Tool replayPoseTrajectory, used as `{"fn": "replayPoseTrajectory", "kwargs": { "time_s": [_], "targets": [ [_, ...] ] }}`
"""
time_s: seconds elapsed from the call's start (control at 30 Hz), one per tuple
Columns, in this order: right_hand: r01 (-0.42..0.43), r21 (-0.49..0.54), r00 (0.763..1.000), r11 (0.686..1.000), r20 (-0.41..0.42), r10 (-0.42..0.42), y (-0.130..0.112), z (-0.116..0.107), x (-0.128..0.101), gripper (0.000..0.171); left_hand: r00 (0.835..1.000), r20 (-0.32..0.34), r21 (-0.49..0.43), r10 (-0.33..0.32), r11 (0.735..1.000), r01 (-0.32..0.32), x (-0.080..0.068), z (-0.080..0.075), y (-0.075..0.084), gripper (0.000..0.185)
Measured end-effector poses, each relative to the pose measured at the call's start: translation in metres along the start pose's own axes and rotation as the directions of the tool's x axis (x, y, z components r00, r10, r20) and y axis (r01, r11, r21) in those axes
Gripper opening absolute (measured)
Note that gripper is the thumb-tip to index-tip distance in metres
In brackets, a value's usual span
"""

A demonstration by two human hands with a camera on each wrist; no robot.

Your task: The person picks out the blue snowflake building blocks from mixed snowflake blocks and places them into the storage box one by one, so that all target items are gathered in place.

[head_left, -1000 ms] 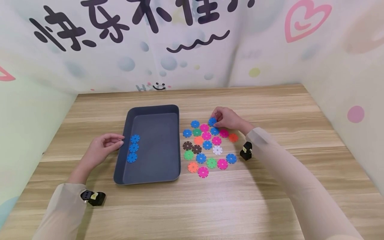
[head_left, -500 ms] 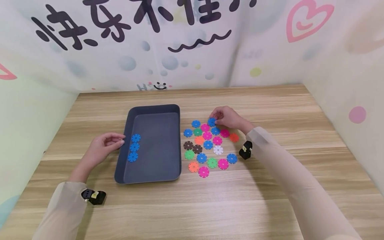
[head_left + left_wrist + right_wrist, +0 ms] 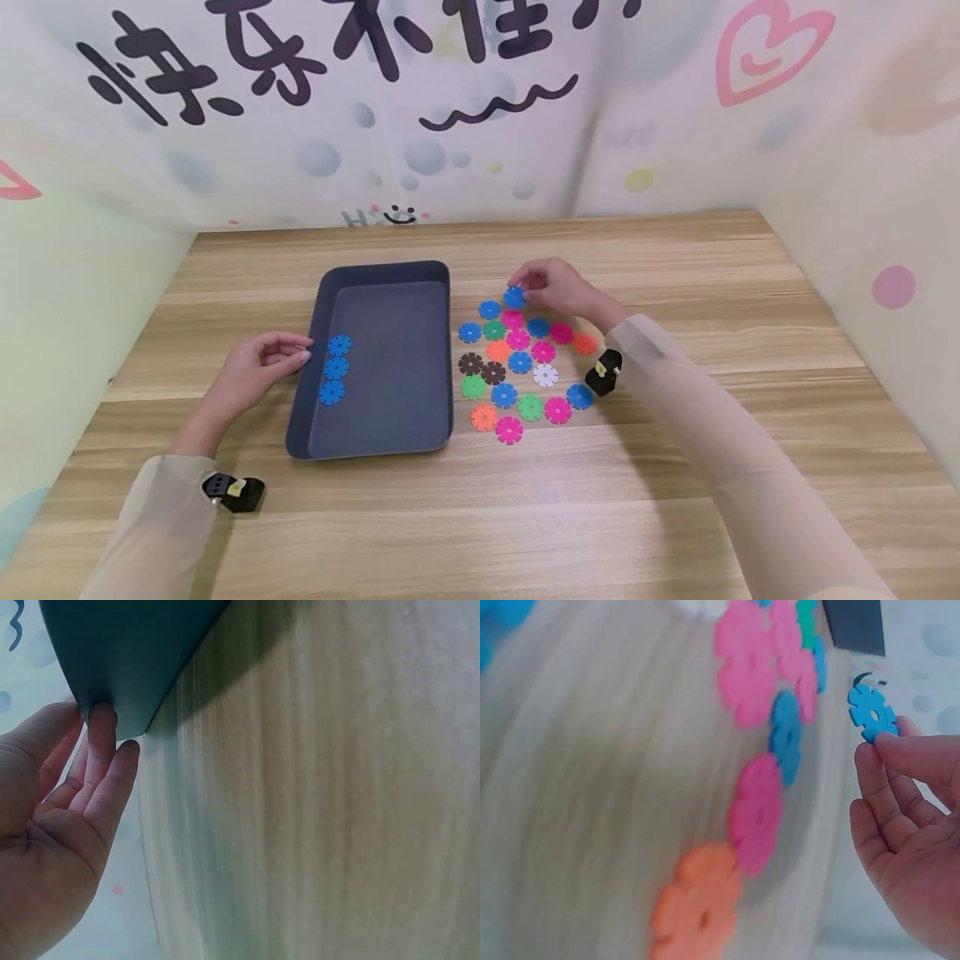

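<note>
Here, at the left, the left hand rests on the tabletop with its fingers loosely extended, the fingertips touching the outer wall of the dark tray near its left rim; it grasps nothing. Inside the tray, close to that same wall, three blue discs lie in a short column, one just beside the next.

To the right of the tray a spread of notched plastic discs in blue, pink, green, orange, brown and white lies flat on the tabletop, most touching or nearly touching a neighbour.

At the far edge of that spread the right hand pinches a single blue disc between thumb and fingertips. The right wrist view shows the blue disc lifted clear of the wood, held by its edge with its flat face turned outward, the pink and orange pieces lying below it.

The relation that matters: the tray lies to the left of the held disc, across the rest of the spread, and the open space on its floor sits right of the three blue discs already there. The right hand is the nearer one to the loose pieces; the left is the nearer one to the tray.
</note>
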State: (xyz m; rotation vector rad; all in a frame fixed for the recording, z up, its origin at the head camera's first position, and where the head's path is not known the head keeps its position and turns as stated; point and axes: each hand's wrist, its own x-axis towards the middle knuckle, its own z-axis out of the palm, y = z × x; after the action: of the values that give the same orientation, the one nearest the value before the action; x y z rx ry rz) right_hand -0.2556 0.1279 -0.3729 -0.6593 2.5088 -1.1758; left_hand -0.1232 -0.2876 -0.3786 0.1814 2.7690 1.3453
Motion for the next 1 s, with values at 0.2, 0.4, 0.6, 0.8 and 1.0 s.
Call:
{"fn": "replayPoseTrajectory", "kwargs": {
  "time_s": [0.2, 0.4, 0.6, 0.8, 1.0],
  "targets": [
    [0.028, 0.026, 1.000, 0.999, 0.013, -0.029, -0.019, 0.009, 0.005, 0.020, 1.000, -0.002, 0.003, -0.003, 1.000, 0.003, -0.001, 0.000, 0.001, 0.032],
    [0.064, 0.045, 0.997, 0.997, 0.041, -0.065, -0.042, 0.020, 0.010, 0.021, 1.000, -0.003, 0.004, -0.004, 1.000, 0.004, -0.001, 0.000, 0.001, 0.032],
    [0.124, 0.056, 0.989, 0.991, 0.069, -0.127, -0.061, 0.032, 0.017, 0.021, 1.000, -0.003, 0.000, 0.008, 1.000, -0.008, 0.000, 0.000, 0.001, 0.031],
    [0.163, 0.045, 0.981, 0.986, 0.101, -0.167, -0.074, 0.047, 0.025, 0.021, 1.000, -0.003, 0.000, 0.010, 1.000, -0.010, -0.001, 0.000, 0.001, 0.031],
    [0.195, 0.023, 0.974, 0.981, 0.116, -0.196, -0.084, 0.059, 0.032, 0.020, 1.000, -0.004, -0.002, 0.008, 1.000, -0.008, -0.001, 0.000, 0.001, 0.031]
  ]
}}
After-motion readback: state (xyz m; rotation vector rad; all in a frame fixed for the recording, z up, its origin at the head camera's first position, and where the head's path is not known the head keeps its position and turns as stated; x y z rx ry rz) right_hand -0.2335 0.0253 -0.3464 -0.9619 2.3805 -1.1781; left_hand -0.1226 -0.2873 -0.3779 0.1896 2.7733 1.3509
